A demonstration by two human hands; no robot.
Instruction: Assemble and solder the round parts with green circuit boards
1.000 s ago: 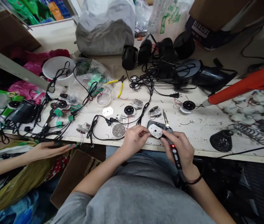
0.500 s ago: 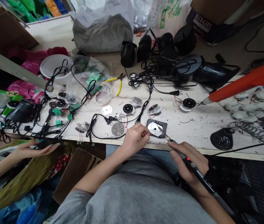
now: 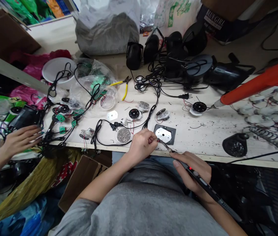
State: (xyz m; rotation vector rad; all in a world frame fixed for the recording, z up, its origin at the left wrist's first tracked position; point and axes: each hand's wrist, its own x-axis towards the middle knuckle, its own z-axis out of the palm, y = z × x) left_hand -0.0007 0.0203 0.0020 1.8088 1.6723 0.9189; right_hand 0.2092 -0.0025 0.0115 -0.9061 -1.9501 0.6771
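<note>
My right hand (image 3: 193,172) grips a black soldering iron (image 3: 198,177) with a lit red light, and its metal tip (image 3: 165,146) reaches the near edge of a dark square mat (image 3: 172,134). A pierced, silvery metal plate (image 3: 163,134) lies flat on that mat. My left hand (image 3: 141,146) sits just left of the plate, its fingertips pinched on a thin wire (image 3: 155,140), probably solder. A co-worker's hand (image 3: 22,141) hovers at the table's front edge, far to the left, over black cables.
A dish of silver beads (image 3: 123,135) sits left of my left hand. Round black dials, small circuit boards, tangled black cables and yellow-handled pliers (image 3: 125,88) cover the table. An orange tube (image 3: 259,77) crosses the right side. A cardboard box (image 3: 82,183) stands below the front edge.
My right hand has drawn the iron back toward my body, away from the plate. The plate now lies flat on the mat. The co-worker's hand has moved left and up.
</note>
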